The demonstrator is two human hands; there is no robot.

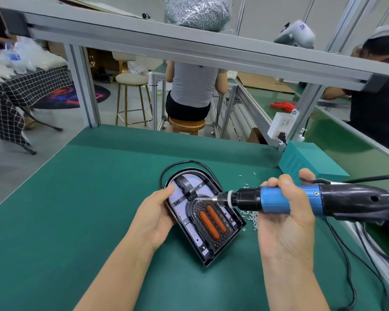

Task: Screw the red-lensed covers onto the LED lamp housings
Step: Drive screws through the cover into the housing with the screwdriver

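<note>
Our left hand (153, 217) steadies the lamp housing (203, 215), our right hand (285, 212) grips the electric screwdriver (301, 202); its slanted bit may slip off the screw.

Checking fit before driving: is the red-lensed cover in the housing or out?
In: the red-lensed cover sits inside the lamp housing rim.

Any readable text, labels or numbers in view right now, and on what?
None can be read.
Blue mark on the grey-white device on the upper rail: too blurred.
Blue label on the bottle on the far left table: too small.
Electric screwdriver, lamp housing: no text visible.
</note>
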